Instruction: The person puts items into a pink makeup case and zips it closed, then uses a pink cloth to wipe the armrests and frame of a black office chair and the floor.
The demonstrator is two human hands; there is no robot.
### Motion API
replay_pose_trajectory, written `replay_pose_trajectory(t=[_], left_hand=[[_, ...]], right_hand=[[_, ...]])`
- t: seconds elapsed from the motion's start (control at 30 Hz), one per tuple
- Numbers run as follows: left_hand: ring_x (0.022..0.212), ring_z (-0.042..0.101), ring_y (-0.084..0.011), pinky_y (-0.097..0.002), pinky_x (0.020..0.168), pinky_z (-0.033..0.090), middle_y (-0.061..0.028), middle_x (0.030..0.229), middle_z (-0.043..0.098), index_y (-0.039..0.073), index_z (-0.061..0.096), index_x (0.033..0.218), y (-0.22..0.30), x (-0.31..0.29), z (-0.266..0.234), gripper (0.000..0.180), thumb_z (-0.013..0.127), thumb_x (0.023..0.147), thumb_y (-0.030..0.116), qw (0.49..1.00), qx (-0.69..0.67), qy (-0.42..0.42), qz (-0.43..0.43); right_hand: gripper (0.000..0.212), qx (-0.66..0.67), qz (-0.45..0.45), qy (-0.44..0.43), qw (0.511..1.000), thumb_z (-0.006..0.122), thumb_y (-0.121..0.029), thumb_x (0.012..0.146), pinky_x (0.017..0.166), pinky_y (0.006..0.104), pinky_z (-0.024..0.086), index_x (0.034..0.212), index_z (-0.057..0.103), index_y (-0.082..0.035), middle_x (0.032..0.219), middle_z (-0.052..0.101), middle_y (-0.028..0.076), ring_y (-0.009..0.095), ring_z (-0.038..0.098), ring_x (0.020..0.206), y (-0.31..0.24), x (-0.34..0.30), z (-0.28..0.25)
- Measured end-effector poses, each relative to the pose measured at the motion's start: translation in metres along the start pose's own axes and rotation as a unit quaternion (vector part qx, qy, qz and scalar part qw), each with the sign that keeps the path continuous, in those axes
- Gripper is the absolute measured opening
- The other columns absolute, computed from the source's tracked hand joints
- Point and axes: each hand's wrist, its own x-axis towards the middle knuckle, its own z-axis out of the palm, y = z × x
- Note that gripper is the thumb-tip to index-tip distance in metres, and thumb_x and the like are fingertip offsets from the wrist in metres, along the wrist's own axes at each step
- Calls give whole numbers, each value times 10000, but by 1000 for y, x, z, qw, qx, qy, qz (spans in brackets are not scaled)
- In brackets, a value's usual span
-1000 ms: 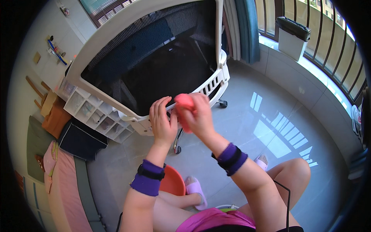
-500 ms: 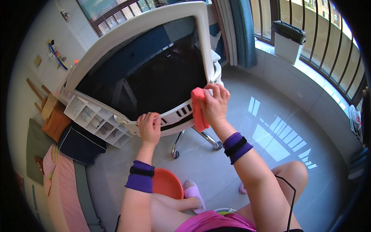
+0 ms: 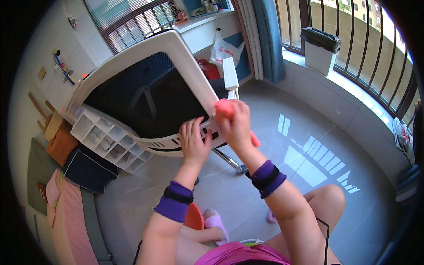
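A white-framed office chair (image 3: 181, 42) with a dark mesh back stands tilted in front of me, the back turned toward me. My right hand (image 3: 236, 123) is closed round a coral-red cloth (image 3: 224, 107), pressed against the lower right corner of the frame. One end of the cloth hangs out below the hand. My left hand (image 3: 194, 139) lies on the slotted lower rail, its fingers spread up over the mesh edge and the thumb apart. The white armrest (image 3: 230, 74) sticks out just beyond my right hand. Purple wristbands circle both wrists.
An orange-red basin (image 3: 194, 217) sits on the tiled floor beside my pink slipper. To the left are a white cubby rack (image 3: 126, 161), a dark blue box (image 3: 88, 165) and a pink-covered bed (image 3: 73, 216). A white bin (image 3: 320, 55) stands on the window ledge.
The chair back has turned and dropped lower, bringing the armrest into fuller view. My left hand has moved right along the rail, nearer my right hand, which still has the cloth.
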Motion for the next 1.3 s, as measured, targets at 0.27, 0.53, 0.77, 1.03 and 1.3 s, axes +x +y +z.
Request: replay_pose_trajectory(t=[0.27, 0.53, 0.77, 1.03, 1.3], left_hand=[[937, 534, -311, -454, 963, 364, -96, 920, 567, 61, 589, 1104, -17, -12, 11, 338, 649, 854, 282, 999, 50, -16, 12], [930, 525, -332, -470, 953, 362, -115, 949, 570, 71, 590, 1056, -25, -17, -1, 294, 659, 819, 230, 999, 37, 10, 22], [883, 518, -337, -474, 903, 382, -123, 900, 569, 71, 592, 979, -29, -19, -5, 258, 660, 760, 189, 1000, 0, 29, 11], [898, 505, -343, -482, 891, 372, -120, 919, 562, 67, 577, 997, -36, -24, -17, 266, 658, 765, 170, 1000, 3, 27, -2], [856, 492, -338, -468, 856, 367, -111, 877, 545, 72, 575, 944, -34, -25, -9, 248, 664, 731, 163, 998, -10, 64, 6]], right_hand=[[292, -145, -79, -76, 983, 713, -189, 809, 1010, 439, 407, 1096, 667, -170, 1205, 523, 78, 332, 482, 1180, -4, -18, 2], [182, 124, 47, -1, 991, 587, -52, 954, 870, 313, 454, 1133, 586, -18, 1039, 556, 110, 246, 568, 948, -41, 13, -5], [420, 144, -140, 13, 980, 775, -2, 692, 878, 394, 489, 1078, 628, -80, 1122, 513, 136, 342, 551, 1032, -109, 79, 38], [372, 83, -7, -62, 995, 788, 44, 683, 842, 364, 504, 989, 598, -51, 1063, 520, 130, 327, 566, 989, -55, 10, 38], [355, 139, -135, 13, 981, 757, 31, 710, 832, 366, 498, 1020, 605, -51, 1054, 526, 138, 338, 567, 976, -114, 77, 42]])
